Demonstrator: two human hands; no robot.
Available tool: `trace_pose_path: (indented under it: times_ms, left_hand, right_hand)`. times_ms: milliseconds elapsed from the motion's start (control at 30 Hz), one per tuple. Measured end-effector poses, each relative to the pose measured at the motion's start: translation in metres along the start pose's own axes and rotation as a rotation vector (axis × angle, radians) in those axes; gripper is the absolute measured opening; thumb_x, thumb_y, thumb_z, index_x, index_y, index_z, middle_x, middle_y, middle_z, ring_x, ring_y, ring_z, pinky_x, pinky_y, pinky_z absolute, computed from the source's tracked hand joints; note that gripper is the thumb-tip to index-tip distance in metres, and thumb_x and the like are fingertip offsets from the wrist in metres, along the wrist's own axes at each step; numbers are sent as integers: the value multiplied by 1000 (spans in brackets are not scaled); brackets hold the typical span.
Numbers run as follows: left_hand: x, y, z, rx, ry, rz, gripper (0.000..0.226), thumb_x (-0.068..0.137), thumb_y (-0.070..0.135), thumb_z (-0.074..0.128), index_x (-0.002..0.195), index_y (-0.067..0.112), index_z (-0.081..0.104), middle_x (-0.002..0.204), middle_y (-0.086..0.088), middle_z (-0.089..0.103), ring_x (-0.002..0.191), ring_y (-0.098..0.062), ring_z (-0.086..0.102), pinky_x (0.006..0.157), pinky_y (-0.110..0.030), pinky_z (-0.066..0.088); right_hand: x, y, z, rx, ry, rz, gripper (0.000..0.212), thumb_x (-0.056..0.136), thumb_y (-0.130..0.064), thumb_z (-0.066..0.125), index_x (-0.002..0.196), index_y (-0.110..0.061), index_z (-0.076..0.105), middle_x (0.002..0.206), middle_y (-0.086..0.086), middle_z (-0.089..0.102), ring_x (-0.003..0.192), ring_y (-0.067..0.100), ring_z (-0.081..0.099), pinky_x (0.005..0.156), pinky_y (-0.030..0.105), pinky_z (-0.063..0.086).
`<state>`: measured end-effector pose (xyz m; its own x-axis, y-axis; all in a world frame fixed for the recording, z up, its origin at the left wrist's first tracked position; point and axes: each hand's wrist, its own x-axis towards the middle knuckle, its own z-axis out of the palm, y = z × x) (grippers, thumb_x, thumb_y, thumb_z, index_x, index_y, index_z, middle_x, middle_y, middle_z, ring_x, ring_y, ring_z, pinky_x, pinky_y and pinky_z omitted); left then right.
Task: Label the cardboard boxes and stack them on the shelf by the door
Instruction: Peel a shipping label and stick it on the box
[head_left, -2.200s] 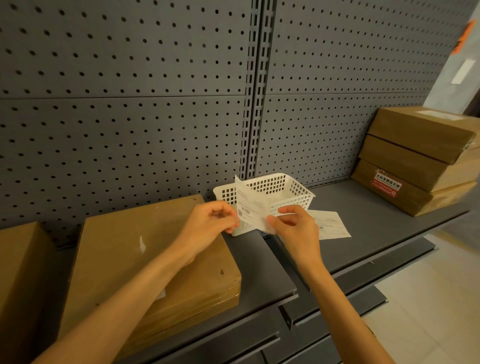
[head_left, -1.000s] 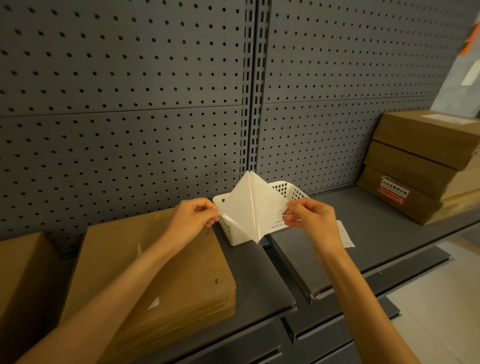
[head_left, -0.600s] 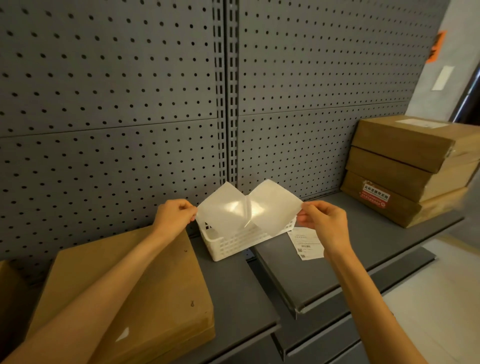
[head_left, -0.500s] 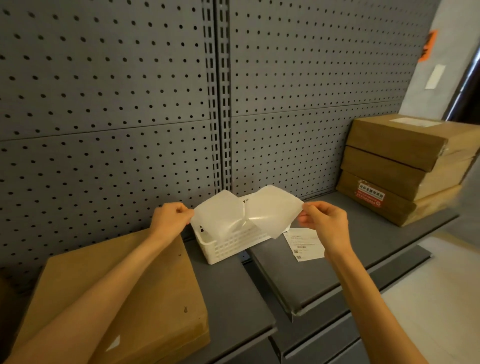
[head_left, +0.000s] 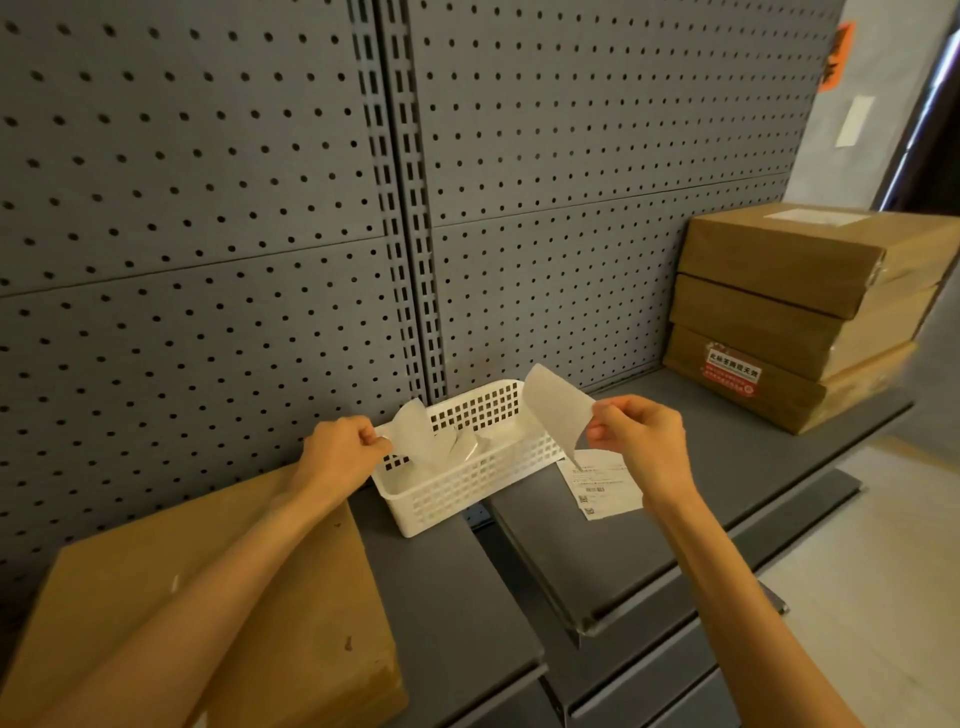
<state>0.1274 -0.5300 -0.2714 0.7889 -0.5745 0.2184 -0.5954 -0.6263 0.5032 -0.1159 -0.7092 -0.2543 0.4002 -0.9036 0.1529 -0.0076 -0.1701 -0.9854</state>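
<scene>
left hand (head_left: 340, 451) pinches translucent backing sheet (head_left: 415, 435) over white plastic basket (head_left: 470, 488) | right hand (head_left: 641, 437) pinches white paper label (head_left: 557, 404)

Grey pegboard backing (head_left: 218, 208) rises behind dark metal shelving (head_left: 675, 525), pale floor (head_left: 883, 597) at right, orange sign (head_left: 834, 57) on the wall.

I can't read the print on the label (head_left: 601, 486) lying on the shelf (head_left: 675, 519); my left forearm hides part of the near cardboard box (head_left: 291, 623), cropped at the frame's bottom.
</scene>
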Motion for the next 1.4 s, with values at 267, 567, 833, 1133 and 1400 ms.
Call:
trace_pose_path:
  times_ms: [267, 567, 833, 1133, 1400]
  left_hand:
    - [-5, 4, -4, 69, -10, 34, 21, 85, 27, 67, 73, 13, 57, 79, -2, 63, 71, -15, 58, 49, -16, 34]
    - [-49, 54, -58, -698, -179, -26, 13, 90, 14, 58, 90, 7, 69, 82, -7, 70, 75, -15, 63, 73, -27, 53]
    - [-89, 24, -89, -934, -118, -167, 19, 95, 23, 52, 98, 14, 68, 92, -5, 73, 87, -16, 70, 78, -24, 55]
    - [-119, -21, -116, -1019, 31, -275, 16, 92, 16, 56, 101, 10, 66, 102, -4, 71, 94, -16, 68, 79, -24, 54]
    - [-142, -59, -143, -943, 128, -318, 16, 94, 16, 53, 99, 11, 67, 100, -1, 73, 92, -14, 69, 81, -26, 54]
  right_hand:
    - [-5, -14, 18, 22, -70, -39, 13, 85, -11, 61, 79, -10, 72, 70, 10, 70, 67, 16, 66, 72, 31, 57]
    - [-40, -53, 73, -128, -220, -317, 14, 88, -19, 62, 76, -20, 68, 71, -7, 69, 72, 6, 65, 69, 20, 51]
    - [-88, -51, 139, -309, -451, -650, 12, 90, -17, 61, 90, -13, 73, 86, -3, 71, 71, 2, 58, 66, 6, 43]
    - [-128, -49, 180, -300, -625, -810, 21, 91, -24, 62, 108, -16, 70, 105, -4, 63, 97, 9, 59, 85, 27, 52]
    - [-131, -63, 193, -113, -450, -383, 28, 88, -30, 65, 111, -16, 64, 99, -5, 65, 90, 5, 60, 78, 25, 52]
